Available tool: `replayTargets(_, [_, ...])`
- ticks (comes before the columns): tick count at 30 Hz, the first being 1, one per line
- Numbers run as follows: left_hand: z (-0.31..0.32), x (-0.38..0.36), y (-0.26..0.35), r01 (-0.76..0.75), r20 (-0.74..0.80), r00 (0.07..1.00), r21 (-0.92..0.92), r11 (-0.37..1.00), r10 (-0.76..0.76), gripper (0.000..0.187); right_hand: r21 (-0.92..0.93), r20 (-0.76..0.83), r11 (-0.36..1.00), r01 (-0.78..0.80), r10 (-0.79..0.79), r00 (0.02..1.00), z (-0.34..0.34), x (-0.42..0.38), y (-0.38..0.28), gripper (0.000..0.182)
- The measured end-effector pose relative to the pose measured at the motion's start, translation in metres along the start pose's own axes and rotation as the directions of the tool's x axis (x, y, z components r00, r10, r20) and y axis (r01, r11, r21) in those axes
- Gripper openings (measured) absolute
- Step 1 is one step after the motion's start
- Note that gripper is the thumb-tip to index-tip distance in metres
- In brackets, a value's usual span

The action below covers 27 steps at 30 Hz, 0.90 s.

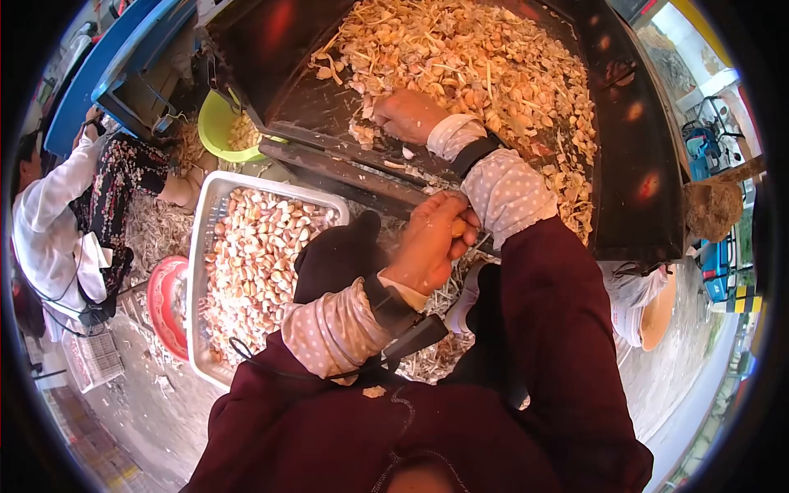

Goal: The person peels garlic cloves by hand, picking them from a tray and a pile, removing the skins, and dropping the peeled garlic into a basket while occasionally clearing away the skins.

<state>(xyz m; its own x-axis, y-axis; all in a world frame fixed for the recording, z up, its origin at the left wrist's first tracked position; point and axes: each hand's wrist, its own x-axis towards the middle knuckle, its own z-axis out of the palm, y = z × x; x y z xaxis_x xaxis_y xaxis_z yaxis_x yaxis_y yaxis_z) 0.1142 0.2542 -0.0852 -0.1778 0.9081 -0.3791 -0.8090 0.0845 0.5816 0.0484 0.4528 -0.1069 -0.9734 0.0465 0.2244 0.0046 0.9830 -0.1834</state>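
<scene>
My left hand (431, 241) is closed, its fingers curled around a yellowish-brown garlic clove (459, 228), close to the dark tray's near edge. Further up, my right hand (411, 115) reaches over the dark tray (316, 111) with its fingers bent together at the left side of the heap of garlic cloves and skins (485, 62); whatever lies between them is hidden. A single pale clove (408, 153) rests just below this hand. Left of my knee, a white plastic basket (197, 279) holds many cloves.
A green bowl (210, 131) with cloves stands beyond the basket, and a red basin (167, 308) left of it. Another person (62, 205) sits at the far left. Husks litter the floor. A white bucket (629, 316) stands at the right.
</scene>
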Motion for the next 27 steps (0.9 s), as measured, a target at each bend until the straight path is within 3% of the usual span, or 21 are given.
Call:
replayTargets(2, [0.004, -0.003, 0.004, 0.024, -0.021, 0.999, -0.03, 0.999, -0.025, 0.011, -0.028, 0.01, 0.995, -0.097, 0.097, 0.995, -0.002, -0.011, 0.013, 0.008])
replayTargets(4, [0.004, -0.003, 0.007, 0.015, 0.006, 1.0, -0.035, 0.999, -0.014, 0.011, -0.111, 0.061, 0.99, -0.082, 0.089, 0.994, -0.014, -0.016, 0.019, 0.007])
replayTargets(6, [0.002, -0.004, 0.008, 0.007, 0.029, 1.0, -0.04, 0.999, -0.006, 0.011, 0.236, 0.3, 0.841, -0.488, 0.415, 0.859, -0.027, -0.025, 0.014, 0.014])
replayTargets(7, [0.0, -0.002, 0.007, -0.011, 0.053, 0.998, -0.058, 0.998, 0.014, 0.011, 0.292, 0.283, 0.806, -0.515, 0.442, 0.851, -0.033, -0.028, 0.008, 0.015])
replayTargets(8, [-0.002, -0.002, 0.008, -0.025, 0.078, 0.996, -0.074, 0.997, 0.031, 0.012, 0.292, 0.282, 0.803, -0.52, 0.447, 0.849, -0.041, -0.031, 0.002, 0.015])
replayTargets(11, [-0.004, -0.001, 0.008, -0.044, 0.025, 0.999, -0.081, 0.996, 0.047, 0.016, 0.684, 0.216, 0.52, -0.512, 0.525, 0.823, -0.052, -0.053, 0.009, 0.022])
replayTargets(12, [-0.001, -0.002, 0.01, -0.042, 0.032, 0.998, -0.082, 0.996, 0.045, 0.016, 0.681, 0.214, 0.522, -0.514, 0.53, 0.821, -0.06, -0.063, 0.009, 0.022])
replayTargets(14, [0.005, -0.004, 0.015, -0.103, -0.066, 0.993, -0.091, 0.99, 0.098, 0.02, 0.936, 0.138, 0.216, -0.277, 0.498, 0.856, -0.081, -0.083, -0.011, 0.032])
replayTargets(16, [0.003, 0.0, 0.012, -0.146, -0.05, 0.988, -0.062, 0.987, 0.143, 0.021, 0.926, 0.191, 0.2, -0.319, 0.483, 0.855, -0.097, -0.101, -0.047, 0.032])
replayTargets(18, [0.009, -0.004, 0.018, -0.275, 0.002, 0.961, 0.139, 0.951, 0.277, 0.017, 0.913, 0.237, 0.194, -0.359, 0.465, 0.853, -0.106, -0.119, -0.07, 0.032])
replayTargets(19, [0.01, -0.009, 0.021, -0.275, 0.063, 0.962, 0.26, 0.926, 0.268, 0.015, 0.923, 0.225, 0.164, -0.349, 0.506, 0.833, -0.108, -0.129, -0.078, 0.03])
replayTargets(20, [0.014, -0.013, 0.022, -0.278, 0.067, 0.961, 0.261, 0.925, 0.27, 0.015, 0.932, 0.213, 0.135, -0.335, 0.545, 0.811, -0.111, -0.136, -0.084, 0.029])
replayTargets(22, [0.02, -0.02, 0.021, -0.448, 0.178, 0.887, 0.556, 0.7, 0.426, 0.01, 0.917, 0.211, 0.171, -0.36, 0.558, 0.803, -0.122, -0.149, -0.096, 0.026])
replayTargets(23, [0.021, -0.02, 0.018, -0.451, 0.184, 0.886, 0.558, 0.697, 0.426, 0.01, 0.899, 0.212, 0.205, -0.388, 0.572, 0.792, -0.129, -0.155, -0.1, 0.024])
replayTargets(25, [0.022, -0.018, 0.012, -0.685, 0.394, 0.646, 0.678, 0.268, 0.654, 0.011, 0.897, 0.232, 0.187, -0.4, 0.572, 0.787, -0.142, -0.166, -0.106, 0.023])
replayTargets(27, [0.024, -0.022, 0.015, -0.702, 0.422, 0.613, 0.679, 0.215, 0.668, 0.01, 0.899, 0.259, 0.144, -0.413, 0.585, 0.768, -0.145, -0.176, -0.109, 0.018])
